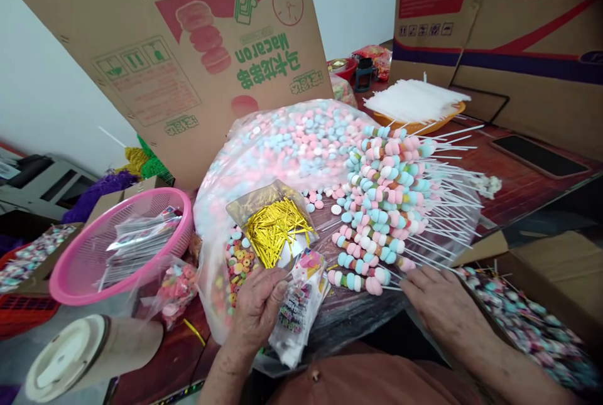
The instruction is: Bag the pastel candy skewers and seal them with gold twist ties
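A pale wall (358, 3) backs the reddish table (522, 194).

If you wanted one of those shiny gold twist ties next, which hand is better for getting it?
Probably the left hand: it is just below the gold twist ties in the picture, by the printed bags. The right hand is farther away, by the marshmallow skewers.

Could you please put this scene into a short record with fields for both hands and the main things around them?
Left hand: at printed packets; grip unclear
Right hand: by the stick ends of the nearest candy skewers; grip unclear
Between hands and boxes: large clear bag with pink, blue and white candies
Near left hand: gold strips in an open pouch
Left side: pink basket holding flat packets
Behind skewers: orange basket with white sticks
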Available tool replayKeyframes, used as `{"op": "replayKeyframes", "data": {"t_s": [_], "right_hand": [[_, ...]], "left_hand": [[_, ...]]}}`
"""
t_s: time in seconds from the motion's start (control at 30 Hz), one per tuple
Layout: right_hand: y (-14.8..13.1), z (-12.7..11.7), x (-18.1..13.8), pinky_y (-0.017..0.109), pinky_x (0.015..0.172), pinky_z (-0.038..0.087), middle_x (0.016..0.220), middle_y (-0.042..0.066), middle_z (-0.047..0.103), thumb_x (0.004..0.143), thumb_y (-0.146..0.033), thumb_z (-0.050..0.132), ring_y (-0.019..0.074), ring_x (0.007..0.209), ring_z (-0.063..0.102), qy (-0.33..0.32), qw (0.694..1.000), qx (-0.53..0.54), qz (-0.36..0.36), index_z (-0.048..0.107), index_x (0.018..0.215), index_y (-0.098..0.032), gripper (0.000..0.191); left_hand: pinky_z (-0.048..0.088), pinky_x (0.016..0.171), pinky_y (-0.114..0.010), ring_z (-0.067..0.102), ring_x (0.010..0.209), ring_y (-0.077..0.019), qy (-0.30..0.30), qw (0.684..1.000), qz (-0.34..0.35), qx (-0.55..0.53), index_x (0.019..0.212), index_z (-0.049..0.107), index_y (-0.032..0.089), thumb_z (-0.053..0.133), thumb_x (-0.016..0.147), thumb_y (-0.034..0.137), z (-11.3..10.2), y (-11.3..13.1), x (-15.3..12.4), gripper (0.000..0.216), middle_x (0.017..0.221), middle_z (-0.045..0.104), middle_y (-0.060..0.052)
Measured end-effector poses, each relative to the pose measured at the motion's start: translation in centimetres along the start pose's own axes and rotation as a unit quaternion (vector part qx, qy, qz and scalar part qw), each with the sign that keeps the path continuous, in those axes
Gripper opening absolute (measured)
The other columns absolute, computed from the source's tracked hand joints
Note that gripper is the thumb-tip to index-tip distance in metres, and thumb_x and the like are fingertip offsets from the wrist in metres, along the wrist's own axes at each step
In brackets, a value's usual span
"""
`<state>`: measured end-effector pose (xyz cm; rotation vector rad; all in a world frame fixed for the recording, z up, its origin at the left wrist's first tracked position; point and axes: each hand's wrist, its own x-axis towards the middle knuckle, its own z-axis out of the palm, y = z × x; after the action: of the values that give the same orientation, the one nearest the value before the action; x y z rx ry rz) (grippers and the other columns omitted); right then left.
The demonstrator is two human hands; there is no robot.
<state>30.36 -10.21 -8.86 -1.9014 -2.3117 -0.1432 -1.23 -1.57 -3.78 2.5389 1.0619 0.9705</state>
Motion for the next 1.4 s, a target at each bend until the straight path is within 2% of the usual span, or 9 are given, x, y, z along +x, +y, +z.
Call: {"op": "replayKeyframes", "data": {"t_s": [0.17,0.3,0.53,0.67,0.8,0.9,1.0,1.2,1.4], "right_hand": [[1.9,-0.5,1.0,0.027,0.07,0.049,0.088,0.008,0.068,0.086,-0.013,0.04,0.0177,0.079,0.062,0.166,0.976,0.13,-0.056,0.062,0.098,-0.015,0.025],[1.7,-2.6,1.8,0.025,0.068,0.051,0.086,0.005,0.07,0.088,-0.018,0.042,0.0164,0.076,0.065,0.211,0.956,0.193,-0.072,0.06,0.106,-0.022,0.026],[1.0,-2.8,1.6,0.027,0.07,0.053,0.089,0.006,0.07,0.086,-0.014,0.039,0.0173,0.078,0.066,0.179,0.955,0.204,-0.12,0.057,0.114,-0.026,0.035],[2.3,-3.0,1.5,0.026,0.072,0.053,0.097,0.006,0.07,0.084,-0.01,0.037,0.0168,0.085,0.066,0.135,0.954,0.213,-0.161,0.058,0.114,-0.027,0.04],[2.7,-3.8,1.9,0.023,0.06,0.053,0.087,0.006,0.071,0.084,-0.011,0.04,0.0166,0.075,0.067,0.147,0.95,0.211,-0.177,0.057,0.116,-0.028,0.04],[2.6,-3.9,2.1,0.021,0.055,0.053,0.084,0.005,0.071,0.085,-0.012,0.039,0.0162,0.072,0.067,0.15,0.948,0.219,-0.178,0.054,0.12,-0.03,0.042],[2.3,-3.5,1.9,0.022,0.06,0.054,0.09,0.004,0.071,0.086,-0.014,0.04,0.0162,0.077,0.068,0.142,0.945,0.245,-0.164,0.053,0.12,-0.032,0.042],[1.3,-2.7,1.5,0.023,0.068,0.055,0.093,0.004,0.071,0.088,-0.017,0.039,0.0153,0.082,0.067,0.086,0.944,0.284,-0.144,0.06,0.112,-0.029,0.034],[1.0,-2.6,1.8,0.021,0.061,0.055,0.088,0.003,0.072,0.089,-0.022,0.04,0.0154,0.074,0.069,0.083,0.949,0.279,-0.122,0.065,0.103,-0.026,0.03]], "left_hand": [[0.048,0.077,-0.031,0.066,0.08,-0.0159,-0.004,0.999,0.044,0.024,0.096,0.061,0.021,0.047,0.084,0.017,-1.2,0.3,0.4,0.019,0.085,0.071,-0.004],[0.046,0.08,-0.032,0.066,0.081,-0.0167,-0.01,0.998,0.048,0.037,0.098,0.061,0.021,0.047,0.084,0.018,-1.9,0.5,0.6,0.019,0.087,0.072,-0.004],[0.045,0.078,-0.031,0.065,0.079,-0.016,-0.03,0.998,0.043,0.019,0.095,0.06,0.02,0.046,0.085,0.016,-2.2,0.4,1.1,0.017,0.085,0.071,-0.004],[0.043,0.076,-0.032,0.064,0.079,-0.0163,-0.104,0.994,0.018,0.006,0.09,0.061,0.02,0.046,0.086,0.018,-2.7,0.2,1.8,0.016,0.085,0.071,-0.003],[0.04,0.082,-0.035,0.062,0.083,-0.0167,-0.168,0.985,0.021,-0.02,0.088,0.062,0.021,0.043,0.088,0.02,-3.4,0.0,2.6,0.019,0.088,0.07,-0.003],[0.038,0.086,-0.035,0.061,0.086,-0.0159,-0.189,0.98,0.032,-0.051,0.091,0.062,0.022,0.043,0.088,0.019,-3.7,-0.1,2.8,0.019,0.091,0.07,-0.002],[0.038,0.084,-0.034,0.06,0.085,-0.0166,-0.186,0.98,0.017,-0.064,0.091,0.062,0.021,0.042,0.089,0.022,-3.5,0.0,2.9,0.02,0.089,0.069,-0.003],[0.036,0.079,-0.034,0.059,0.08,-0.0168,-0.217,0.976,0.018,0.01,0.087,0.063,0.021,0.042,0.088,0.022,-3.2,0.7,4.3,0.021,0.086,0.069,-0.003],[0.028,0.091,-0.04,0.056,0.082,-0.0172,-0.215,0.97,0.057,0.101,0.085,0.063,0.022,0.041,0.089,0.027,-4.4,1.0,6.2,0.022,0.087,0.069,-0.003]]}}
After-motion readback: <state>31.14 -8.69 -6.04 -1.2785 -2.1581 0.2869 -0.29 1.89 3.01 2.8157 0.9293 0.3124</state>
